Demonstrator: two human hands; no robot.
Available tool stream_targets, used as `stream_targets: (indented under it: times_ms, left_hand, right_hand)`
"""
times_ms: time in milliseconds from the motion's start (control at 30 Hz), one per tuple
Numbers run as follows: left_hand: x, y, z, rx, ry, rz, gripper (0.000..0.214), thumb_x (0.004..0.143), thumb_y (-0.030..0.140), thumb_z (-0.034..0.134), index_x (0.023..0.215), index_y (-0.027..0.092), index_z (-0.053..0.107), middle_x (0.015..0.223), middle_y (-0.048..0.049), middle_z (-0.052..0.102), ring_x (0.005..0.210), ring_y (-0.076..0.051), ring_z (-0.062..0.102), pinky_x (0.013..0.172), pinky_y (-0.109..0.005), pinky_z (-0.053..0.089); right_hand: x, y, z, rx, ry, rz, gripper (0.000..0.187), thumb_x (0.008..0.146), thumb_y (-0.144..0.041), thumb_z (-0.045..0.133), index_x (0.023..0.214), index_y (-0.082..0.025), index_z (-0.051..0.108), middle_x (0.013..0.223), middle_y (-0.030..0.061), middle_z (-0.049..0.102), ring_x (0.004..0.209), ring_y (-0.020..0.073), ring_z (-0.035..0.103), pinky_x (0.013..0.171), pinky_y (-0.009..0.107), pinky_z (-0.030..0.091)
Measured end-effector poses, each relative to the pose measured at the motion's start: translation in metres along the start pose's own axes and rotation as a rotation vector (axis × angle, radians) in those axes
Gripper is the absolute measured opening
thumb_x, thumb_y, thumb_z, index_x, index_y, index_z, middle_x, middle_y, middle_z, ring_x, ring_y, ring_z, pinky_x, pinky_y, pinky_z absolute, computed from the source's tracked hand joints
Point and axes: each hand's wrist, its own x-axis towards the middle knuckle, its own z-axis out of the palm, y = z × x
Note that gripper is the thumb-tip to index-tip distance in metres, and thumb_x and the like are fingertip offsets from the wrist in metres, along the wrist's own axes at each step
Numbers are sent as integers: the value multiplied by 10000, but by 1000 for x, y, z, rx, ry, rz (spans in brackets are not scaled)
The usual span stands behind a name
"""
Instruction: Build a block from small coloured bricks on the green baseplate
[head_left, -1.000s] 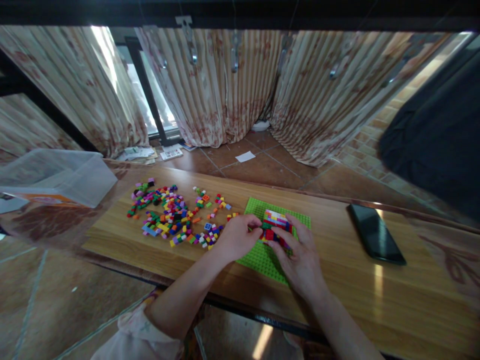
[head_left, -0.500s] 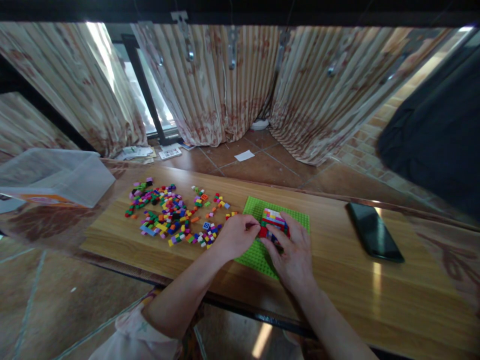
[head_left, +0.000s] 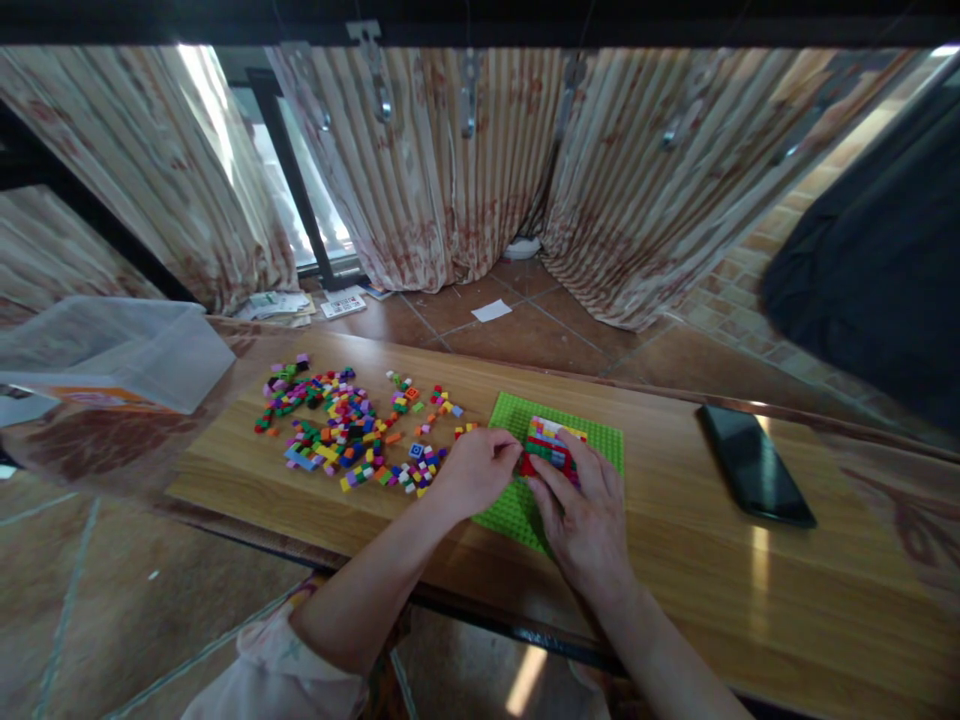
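On a green studded baseplate (head_left: 517, 510) stands a small block of stacked toy bricks (head_left: 551, 445), with white, yellow, red, green and grey-blue rows showing. My right hand (head_left: 589, 510) curls over its near and right sides, fingers on the bricks, hiding much of it. My left hand (head_left: 480, 472) is at the build's left side, thumb and forefinger pinched together. Right at those fingertips is a red brick (head_left: 527, 466), close to my right thumb and forefinger. Whether it is in the pinch or part of the build, I cannot tell.
Loose bricks (head_left: 352, 425) in many colours spread over the left half of the wooden board (head_left: 675, 560). A clear plastic box (head_left: 157, 350) stands at the far left. To the right lies a black phone (head_left: 754, 465). Patterned curtains (head_left: 450, 180) hang beyond.
My right thumb and forefinger have shifted slightly at the build, and more of its coloured rows shows. The left hand keeps its pinch at the same side. The view has moved a little.
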Motion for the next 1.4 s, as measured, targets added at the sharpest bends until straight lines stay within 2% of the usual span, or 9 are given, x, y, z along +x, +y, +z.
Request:
stream_targets:
  times_ms: [167,333,667,900,1067,1200,1300,1400]
  left_hand:
    - [-1,0,0,-50,-8,30,234,844,252,518,804,148,723,690,-15,693,647,-137,582,590,-228,414]
    - [-1,-1,0,-87,-17,17,200,808,247,577,788,148,749,708,-23,717,652,-140,592,594,-234,422]
    - [-3,-8,13,-206,72,-100,185,784,241,611,759,151,770,613,-6,696,574,-123,579,560,-227,410]
    - [-10,-4,16,-155,125,-16,246,821,252,551,741,165,767,731,-35,740,670,-152,621,617,-241,432]
    - [-11,-2,10,-18,118,8,294,853,257,505,687,159,728,614,-12,658,581,-131,526,558,-236,351]
    - [-7,-4,-2,24,130,-4,348,882,238,459,624,146,672,530,4,568,540,-117,454,534,-235,300]
    - [-3,-7,-9,22,161,-7,340,891,241,451,654,142,674,551,0,588,552,-116,468,542,-230,311]
    - [-3,-8,-11,69,186,-9,332,885,234,453,687,140,701,605,-18,636,571,-123,498,551,-231,335]
  right_hand:
    - [0,-3,0,-78,17,-36,266,912,-244,582,1160,-245,679,1397,109,517,1252,297,462,994,480,429]
    - [2,-9,-4,-101,3,-29,250,927,-236,560,1147,-216,679,1354,123,552,1229,286,477,991,461,425]
    - [-1,-14,2,-87,-12,-4,245,936,-182,522,1120,-173,683,1279,123,609,1156,274,515,973,442,428]
    - [-7,-14,4,-107,-16,19,255,937,-203,527,1137,-183,683,1293,130,600,1156,282,517,967,463,438]
    - [-5,-11,-1,-79,13,25,282,929,-235,558,1194,-203,651,1374,139,547,1222,290,510,992,487,435]
    - [3,-3,-13,-36,108,33,306,913,-199,575,1217,-202,619,1338,150,566,1204,279,537,992,485,441]
    - [7,1,-21,-29,122,20,258,909,-187,576,1160,-200,637,1301,150,588,1183,283,555,980,484,444]
    - [6,2,-23,-1,78,-11,238,914,-197,565,1139,-196,642,1303,154,589,1179,290,563,966,479,446]
